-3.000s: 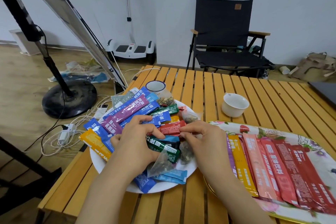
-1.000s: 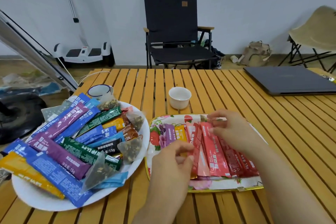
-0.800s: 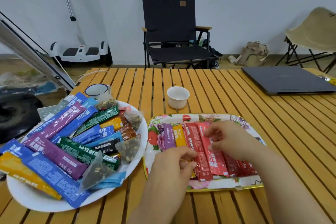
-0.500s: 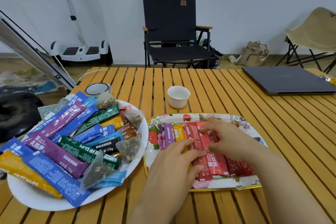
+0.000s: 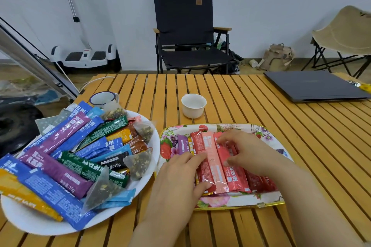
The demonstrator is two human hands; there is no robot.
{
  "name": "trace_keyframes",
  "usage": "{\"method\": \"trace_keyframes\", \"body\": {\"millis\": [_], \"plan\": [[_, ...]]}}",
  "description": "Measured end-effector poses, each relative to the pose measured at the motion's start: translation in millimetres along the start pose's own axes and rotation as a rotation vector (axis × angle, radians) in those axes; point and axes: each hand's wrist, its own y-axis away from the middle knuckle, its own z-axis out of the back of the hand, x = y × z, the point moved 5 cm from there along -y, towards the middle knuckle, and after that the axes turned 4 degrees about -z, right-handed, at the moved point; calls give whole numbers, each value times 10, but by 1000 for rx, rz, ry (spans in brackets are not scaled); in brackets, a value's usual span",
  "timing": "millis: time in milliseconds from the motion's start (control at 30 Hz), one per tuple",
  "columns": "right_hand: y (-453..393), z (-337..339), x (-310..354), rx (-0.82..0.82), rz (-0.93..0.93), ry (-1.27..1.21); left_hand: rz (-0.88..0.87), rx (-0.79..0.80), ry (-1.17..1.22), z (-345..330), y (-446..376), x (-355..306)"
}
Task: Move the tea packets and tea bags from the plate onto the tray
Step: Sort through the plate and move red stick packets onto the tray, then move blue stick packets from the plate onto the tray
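Nearest the viewer, at lower centre, the left hand lies over the near-left part of the floral tray, its fingers extended and resting on a dark red packet, with the thumb curled against that packet's near end. Just right of it, the right hand is arched over the row of red packets, fingertips touching the top of a coral packet and thumb set against its side in a light pinch. Between the two hands a pale pink packet lies lengthwise. A purple packet sits at the left end of the row, with a thin edge of a yellow one beside it; darker red packets continue to the right, partly hidden under the right wrist.

At lower left, the white plate carries a heap of tea packets in blue, purple, green, orange and brown, with several translucent pyramid tea bags lying among them. Plate and tray sit just beside each other on the slatted wooden table.

Farther back, a white cup stands beyond the tray, and an enamel mug stands behind the plate. A closed laptop lies at upper right. Beyond the table stand a black folding chair, a beige chair and a white self-balancing scooter against the wall.
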Motion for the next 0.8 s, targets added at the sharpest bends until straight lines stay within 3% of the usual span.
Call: {"method": "trace_keyframes", "body": {"millis": [300, 433, 633, 800], "plan": [[9, -16, 42, 12, -4, 38, 5, 28, 2, -26, 9, -3], [47, 100, 132, -77, 24, -2, 28, -7, 55, 85, 16, -33], [95, 143, 519, -227, 172, -49, 62, -186, 80, 605, 71, -35], [232, -159, 1126, -218, 385, -89, 228, -448, 102, 1192, 298, 401]]}}
